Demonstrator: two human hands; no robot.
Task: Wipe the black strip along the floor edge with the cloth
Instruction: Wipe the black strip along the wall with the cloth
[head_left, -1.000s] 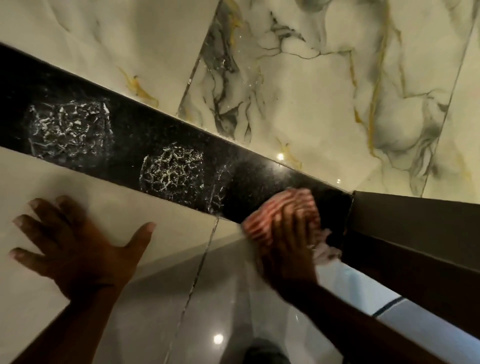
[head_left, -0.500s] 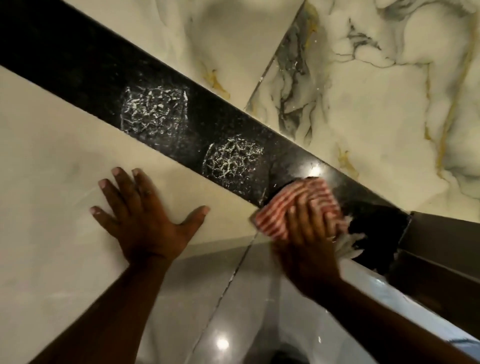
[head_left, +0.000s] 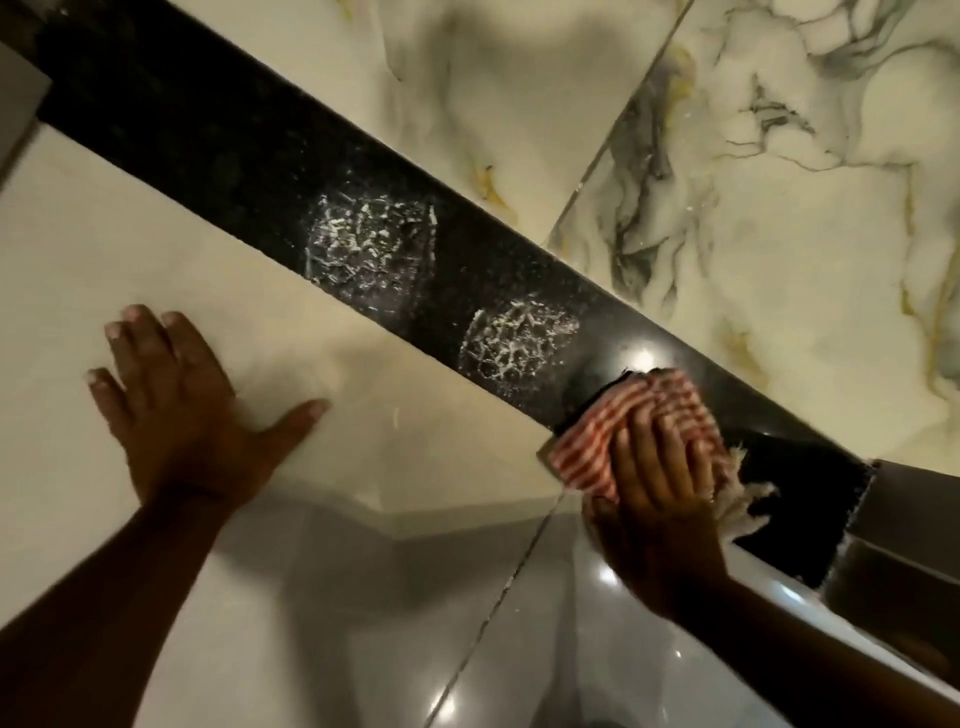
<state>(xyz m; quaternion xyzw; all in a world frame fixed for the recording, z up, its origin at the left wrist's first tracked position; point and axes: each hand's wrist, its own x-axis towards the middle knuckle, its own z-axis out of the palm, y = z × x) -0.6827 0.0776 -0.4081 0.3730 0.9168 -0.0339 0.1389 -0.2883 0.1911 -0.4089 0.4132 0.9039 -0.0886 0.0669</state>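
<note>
Diagonally across the view, from upper left to lower right, runs the black strip, between veined marble tile and a plain cream tile; its far left end is cut off. The left hand lies flat on the cream tile, fingers spread, holding nothing. The right hand presses the red-striped cloth onto the strip, covering much of it. Two white crackled patches sit just beside.
</note>
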